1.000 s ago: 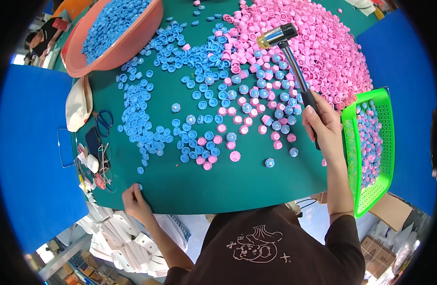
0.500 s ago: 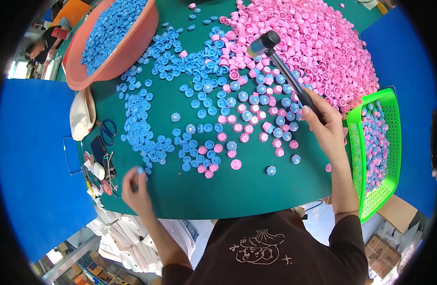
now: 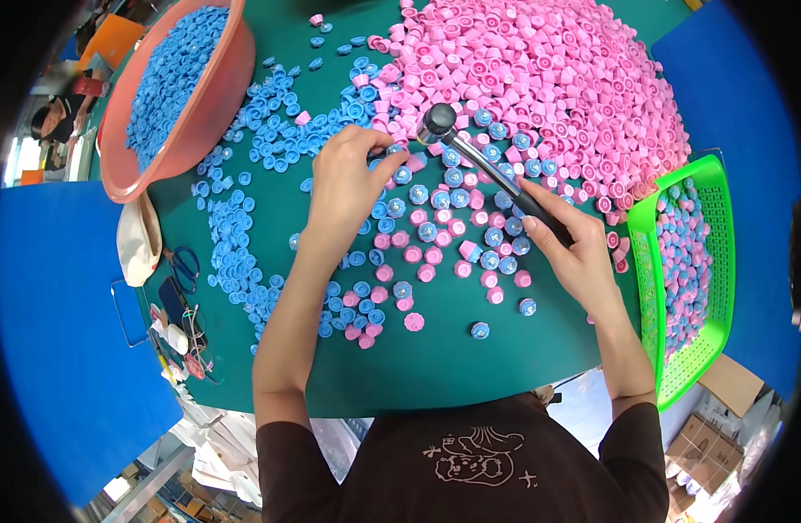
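My right hand [image 3: 572, 240] grips a mallet [image 3: 496, 166] by its dark handle; the round black-faced head points up and left, over the middle of the table. My left hand [image 3: 352, 170] reaches in beside that head, thumb and forefinger pinched around a small blue cap [image 3: 394, 150], which the fingers partly hide. Below both hands lie pink cups [image 3: 412, 254] and several pieces with a blue top on a pink base [image 3: 427, 232]. Loose blue caps [image 3: 230, 222] spread to the left of my left forearm.
Behind the mallet rises a large heap of pink cups [image 3: 540, 70]. A salmon-coloured basin [image 3: 230, 96] of blue caps stands at the far left. Scissors [image 3: 184, 268] and a phone [image 3: 171, 301] lie at the left edge. On the right, a green basket [image 3: 648, 288] holds joined pieces.
My left hand has moved from the near left edge up to the middle, beside the mallet head. My right hand with the mallet sits slightly lower and further left in the view.
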